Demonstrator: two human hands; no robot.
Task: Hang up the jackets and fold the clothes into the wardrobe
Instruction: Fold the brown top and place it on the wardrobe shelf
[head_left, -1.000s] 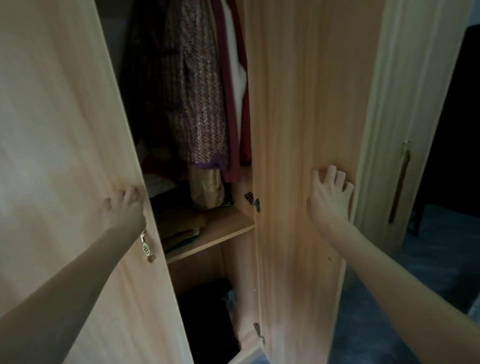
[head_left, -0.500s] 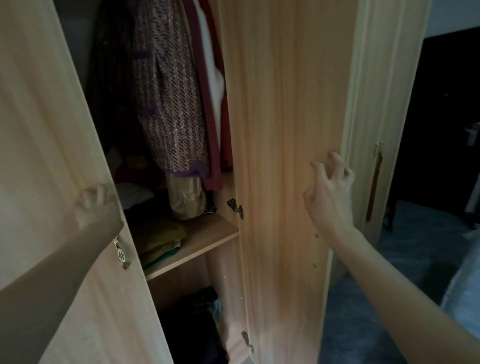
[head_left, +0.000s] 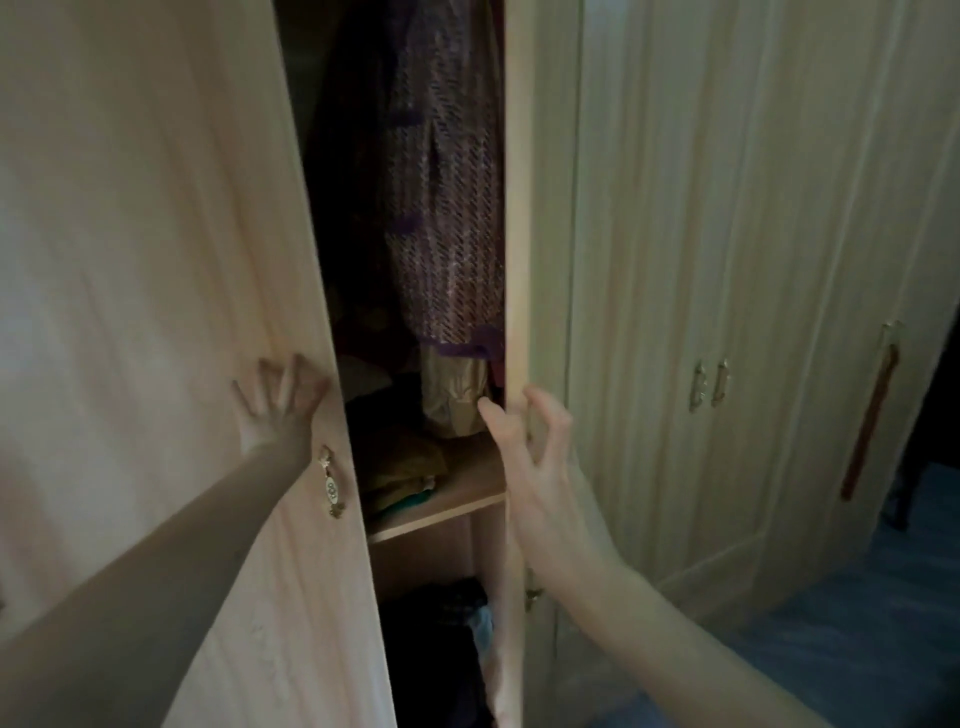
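Head view: wardrobe (head_left: 649, 260) seemingly ajar.

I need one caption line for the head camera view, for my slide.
Left hand pressing the left wardrobe door, right hand at the right door edge.

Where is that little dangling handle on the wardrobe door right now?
In the head view, the dangling handle hangs on the left door, near its inner edge, just below the left hand pressed flat on that door, and level with the folded clothes on the shelf.

A blue carpet (head_left: 857, 639) covers the floor at four o'clock, and a dark doorway (head_left: 935, 415) opens at three o'clock.
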